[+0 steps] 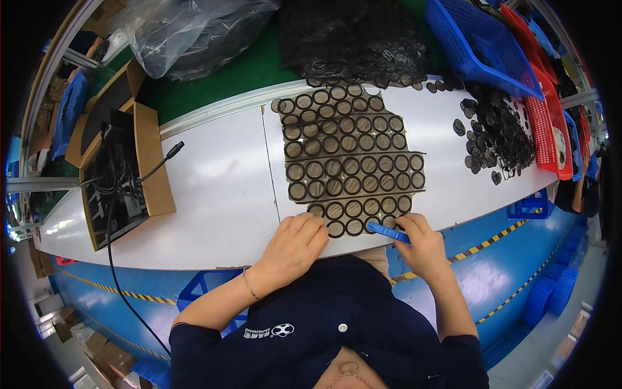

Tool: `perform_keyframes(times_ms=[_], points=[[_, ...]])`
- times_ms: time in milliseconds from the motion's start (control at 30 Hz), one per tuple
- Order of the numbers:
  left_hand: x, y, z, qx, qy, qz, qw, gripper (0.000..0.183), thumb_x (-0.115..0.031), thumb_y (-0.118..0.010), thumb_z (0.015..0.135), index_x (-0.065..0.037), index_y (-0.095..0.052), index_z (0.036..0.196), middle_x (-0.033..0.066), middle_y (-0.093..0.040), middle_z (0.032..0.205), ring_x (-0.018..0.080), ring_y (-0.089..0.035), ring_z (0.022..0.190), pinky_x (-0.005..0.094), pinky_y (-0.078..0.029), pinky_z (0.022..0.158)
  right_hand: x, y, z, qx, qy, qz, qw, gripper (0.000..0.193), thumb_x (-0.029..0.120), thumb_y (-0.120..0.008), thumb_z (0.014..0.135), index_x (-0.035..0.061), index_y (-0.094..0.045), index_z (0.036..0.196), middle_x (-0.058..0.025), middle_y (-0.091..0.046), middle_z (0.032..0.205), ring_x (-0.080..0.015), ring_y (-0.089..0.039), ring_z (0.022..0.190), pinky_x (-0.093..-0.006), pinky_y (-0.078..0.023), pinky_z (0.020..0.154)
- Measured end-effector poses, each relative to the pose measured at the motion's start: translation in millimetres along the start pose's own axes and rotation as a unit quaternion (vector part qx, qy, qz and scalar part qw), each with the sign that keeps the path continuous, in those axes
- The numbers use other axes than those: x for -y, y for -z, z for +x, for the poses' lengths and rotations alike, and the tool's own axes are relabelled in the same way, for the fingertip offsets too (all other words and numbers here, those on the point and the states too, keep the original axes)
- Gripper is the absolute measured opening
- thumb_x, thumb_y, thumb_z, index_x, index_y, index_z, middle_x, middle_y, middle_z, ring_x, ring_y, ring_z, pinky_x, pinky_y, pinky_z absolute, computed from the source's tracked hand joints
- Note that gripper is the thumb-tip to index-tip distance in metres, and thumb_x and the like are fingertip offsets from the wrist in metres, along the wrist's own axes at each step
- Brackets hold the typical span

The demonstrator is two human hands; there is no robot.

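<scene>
Rows of black rings (350, 165) lie on brownish sheets (304, 153) across the middle of the white table. My right hand (422, 245) grips a slim blue plastic tool (389, 232), whose exact kind I cannot tell. The tool's tip meets a ring in the nearest row, at the right. My left hand (291, 247) rests at the near left corner of the rings, its fingers bent together. Those fingertips touch or cover a ring there, and whatever they may hold is hidden.
A pile of black round parts (495, 133) lies on the right, beside blue (483, 55) and red baskets (549, 123). Clear plastic bags (194, 29) and a heap of black-filled bags (350, 39) lie at the back. An open cardboard box (155, 155) with black cables stands left.
</scene>
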State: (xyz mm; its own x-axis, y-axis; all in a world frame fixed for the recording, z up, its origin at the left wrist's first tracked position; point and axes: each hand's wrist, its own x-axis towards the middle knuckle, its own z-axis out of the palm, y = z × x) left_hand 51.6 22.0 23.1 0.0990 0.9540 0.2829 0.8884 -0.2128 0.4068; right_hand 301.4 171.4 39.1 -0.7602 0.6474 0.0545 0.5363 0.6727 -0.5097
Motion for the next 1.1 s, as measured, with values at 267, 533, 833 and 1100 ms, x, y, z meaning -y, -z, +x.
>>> perform_keyframes(times_ms=[267, 533, 833, 1100], points=[[1.1, 5.3, 8.9, 0.006, -0.014, -0.061, 0.998, 0.015, -0.001, -0.068, 0.079, -0.002, -0.058, 0.09, 0.0112, -0.057, 0.102, 0.0286, -0.057, 0.096, 0.0386, -0.046, 0.082, -10.3, 4.6, 13.4, 0.075, 0.062, -0.075, 0.992, 0.026, 0.013, -0.075, 0.075, 0.0067, -0.064, 0.097, -0.006, -0.062, 0.095, -0.0282, -0.065, 0.071, -0.0394, -0.053, 0.057], [-8.4, 8.6, 2.5, 0.116, -0.017, -0.027, 0.993, 0.018, -0.011, -0.072, 0.08, -0.004, -0.061, 0.091, 0.0077, -0.059, 0.098, 0.027, -0.058, 0.093, 0.0382, -0.047, 0.08, -9.7, 15.1, 7.0, 0.084, 0.041, -0.069, 0.993, 0.02, 0.015, -0.073, 0.077, 0.0082, -0.066, 0.094, -0.0051, -0.062, 0.092, -0.0278, -0.065, 0.071, -0.0403, -0.054, 0.059], [65.4, 20.8, 48.4, -0.12, 0.142, -0.126, 0.974, 0.012, -0.017, -0.068, 0.089, -0.005, -0.064, 0.091, 0.0092, -0.063, 0.084, 0.0277, -0.062, 0.068, 0.0372, -0.051, 0.062, -14.8, 36.4, 17.6, 0.083, -0.036, 0.093, 0.992, 0.022, 0.014, -0.071, 0.082, 0.0029, -0.071, 0.1, -0.0104, -0.065, 0.082, -0.0279, -0.063, 0.068, -0.0363, -0.05, 0.063], [181.7, 16.1, 104.5, -0.154, 0.283, -0.046, 0.946, 0.015, -0.012, -0.068, 0.086, -0.004, -0.066, 0.098, 0.0111, -0.062, 0.095, 0.0265, -0.064, 0.083, 0.0386, -0.052, 0.074, -17.8, 6.8, 33.3, -0.027, -0.105, 0.206, 0.973, 0.015, 0.011, -0.064, 0.093, -0.0007, -0.071, 0.097, -0.0086, -0.064, 0.073, -0.0148, -0.057, 0.064, -0.0282, -0.045, 0.06]])
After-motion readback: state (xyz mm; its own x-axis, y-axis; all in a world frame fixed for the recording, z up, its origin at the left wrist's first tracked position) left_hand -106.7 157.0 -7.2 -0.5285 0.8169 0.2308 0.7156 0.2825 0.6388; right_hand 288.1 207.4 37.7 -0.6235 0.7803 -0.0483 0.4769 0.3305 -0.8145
